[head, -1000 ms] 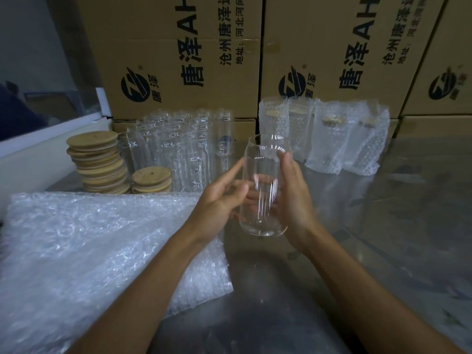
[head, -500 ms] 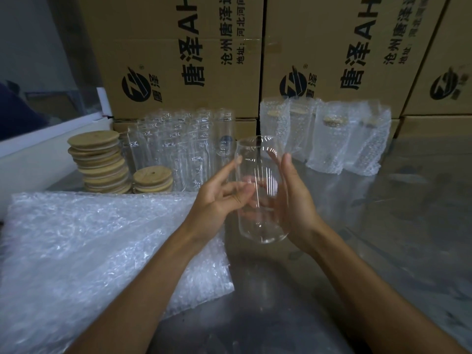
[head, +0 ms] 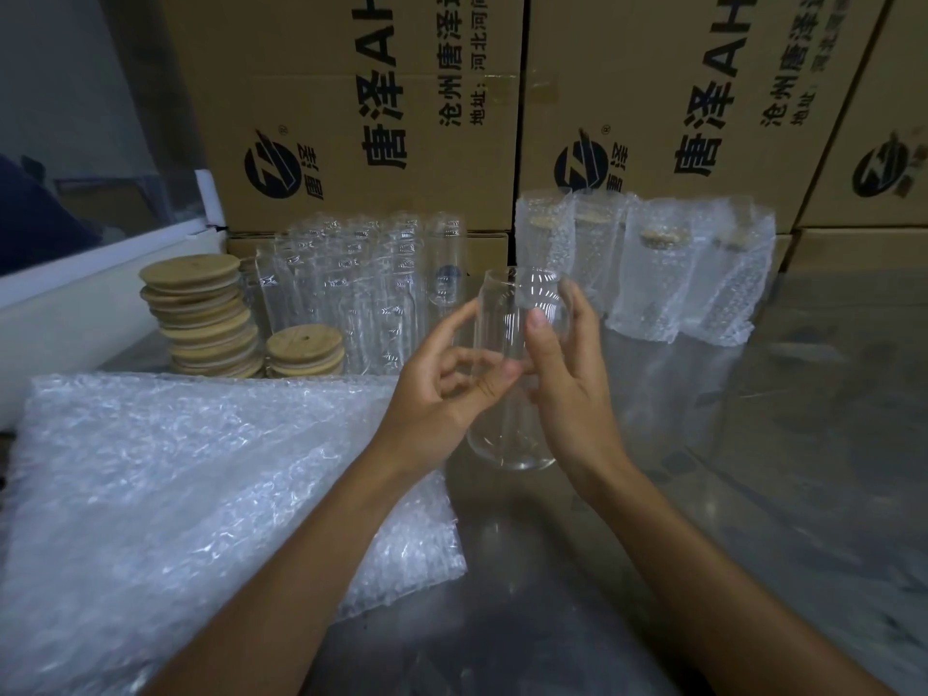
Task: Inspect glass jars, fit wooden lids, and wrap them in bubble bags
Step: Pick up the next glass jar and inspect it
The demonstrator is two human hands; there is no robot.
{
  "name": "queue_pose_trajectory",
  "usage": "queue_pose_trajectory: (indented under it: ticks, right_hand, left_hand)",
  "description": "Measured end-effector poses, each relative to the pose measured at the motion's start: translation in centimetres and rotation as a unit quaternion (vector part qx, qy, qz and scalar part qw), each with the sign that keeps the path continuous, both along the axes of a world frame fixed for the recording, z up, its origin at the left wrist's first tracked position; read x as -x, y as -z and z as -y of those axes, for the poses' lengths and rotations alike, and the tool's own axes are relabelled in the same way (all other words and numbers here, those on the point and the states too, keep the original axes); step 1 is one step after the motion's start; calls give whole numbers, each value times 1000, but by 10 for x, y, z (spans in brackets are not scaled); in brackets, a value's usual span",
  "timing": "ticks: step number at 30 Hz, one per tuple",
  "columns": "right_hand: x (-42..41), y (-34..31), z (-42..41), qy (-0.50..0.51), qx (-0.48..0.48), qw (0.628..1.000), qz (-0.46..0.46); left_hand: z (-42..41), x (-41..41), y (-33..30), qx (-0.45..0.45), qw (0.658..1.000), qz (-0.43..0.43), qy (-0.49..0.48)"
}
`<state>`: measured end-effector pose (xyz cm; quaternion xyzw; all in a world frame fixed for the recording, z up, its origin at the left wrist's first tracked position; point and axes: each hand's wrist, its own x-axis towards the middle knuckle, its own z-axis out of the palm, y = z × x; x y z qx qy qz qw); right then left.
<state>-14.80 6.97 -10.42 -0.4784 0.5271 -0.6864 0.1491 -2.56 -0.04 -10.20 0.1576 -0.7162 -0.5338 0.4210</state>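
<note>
- Glass jar (head: 517, 374), upright, held above the bare metal table (head: 753, 494); open surface lies right of the grip.
- Left hand (head: 442, 399) pinches its side; bubble bags (head: 201, 494) lie just left.
- Right hand (head: 567, 389) curls round its far side.

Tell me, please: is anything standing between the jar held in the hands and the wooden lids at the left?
Nothing visible blocks it. The glass jar is held in the air by the left hand and right hand. The wooden lids lie back-left, and only the low bubble bags lie below that path.
</note>
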Motion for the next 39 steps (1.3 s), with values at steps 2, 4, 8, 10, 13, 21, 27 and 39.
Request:
queue_pose_trajectory:
  ticks: [2,4,8,10,13,21,27,39]
  right_hand:
    - [0,-1,0,-1,-2,999,44]
    - [0,-3,0,-12,-8,995,102]
    - [-2,-7,1,-51,-13,979,199]
    - [1,-6,2,-60,-4,974,220]
    - [5,-5,2,-66,10,969,239]
    - [9,-2,2,-14,-3,979,203]
    - [9,4,-3,-65,-73,995,14]
    - [16,10,-1,5,-58,990,-131]
  left_hand:
    - [0,1,0,0,1000,6,8]
    - [0,2,-1,-15,1000,4,27]
    - [-1,1,-2,-63,996,-2,63]
    - [0,0,-1,-78,994,-5,75]
    - [2,0,0,-69,995,-4,76]
    - [2,-2,-1,-37,999,0,23]
    - [1,-1,0,3,1000,-11,-18]
    - [5,3,9,3,998,45,-38]
